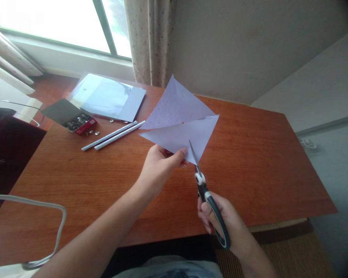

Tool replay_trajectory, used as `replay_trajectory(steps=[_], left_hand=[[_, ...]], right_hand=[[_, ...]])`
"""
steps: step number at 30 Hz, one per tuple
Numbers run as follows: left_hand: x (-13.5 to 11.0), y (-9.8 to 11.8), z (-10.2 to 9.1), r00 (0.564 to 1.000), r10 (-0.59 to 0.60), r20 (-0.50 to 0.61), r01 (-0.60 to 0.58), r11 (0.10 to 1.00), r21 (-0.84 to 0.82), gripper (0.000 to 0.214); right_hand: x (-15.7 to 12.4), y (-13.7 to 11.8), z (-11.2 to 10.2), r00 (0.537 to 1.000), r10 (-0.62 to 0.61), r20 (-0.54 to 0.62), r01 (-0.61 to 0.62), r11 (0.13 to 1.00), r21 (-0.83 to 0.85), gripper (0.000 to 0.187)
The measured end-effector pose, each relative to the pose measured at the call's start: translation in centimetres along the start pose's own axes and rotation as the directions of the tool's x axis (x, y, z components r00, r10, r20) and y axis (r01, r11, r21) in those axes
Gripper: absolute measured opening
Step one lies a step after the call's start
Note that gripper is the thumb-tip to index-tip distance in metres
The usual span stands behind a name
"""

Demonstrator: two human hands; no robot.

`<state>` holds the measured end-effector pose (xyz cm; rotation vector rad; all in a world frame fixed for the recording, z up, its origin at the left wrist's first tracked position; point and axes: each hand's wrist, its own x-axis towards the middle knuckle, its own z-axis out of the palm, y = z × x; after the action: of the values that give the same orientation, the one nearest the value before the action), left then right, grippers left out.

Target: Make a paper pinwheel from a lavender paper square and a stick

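Observation:
My left hand pinches the near edge of a pale lilac paper square and holds it up above the wooden table. The sheet has a cut running in from one corner, so two flaps stand apart. My right hand is closed around the black handles of a pair of scissors. Their blades point up into the paper's lower edge, just right of my left thumb.
At the back left lie a stack of paper in a clear sleeve, an open red box of metal pins with a few pins loose beside it, and two thin white sticks. A curtain hangs by the window.

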<state>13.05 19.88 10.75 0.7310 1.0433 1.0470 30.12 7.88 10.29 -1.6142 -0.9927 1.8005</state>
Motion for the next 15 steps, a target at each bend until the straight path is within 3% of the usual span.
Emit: replay_trajectory(steps=[15], left_hand=[[-0.02, -0.09, -0.11, 1.0, 0.013, 0.018, -0.013, 1.0, -0.004, 0.017]], right_hand=[[0.06, 0.3, 0.06, 1.0, -0.024, -0.014, 0.024, 1.0, -0.002, 0.052]])
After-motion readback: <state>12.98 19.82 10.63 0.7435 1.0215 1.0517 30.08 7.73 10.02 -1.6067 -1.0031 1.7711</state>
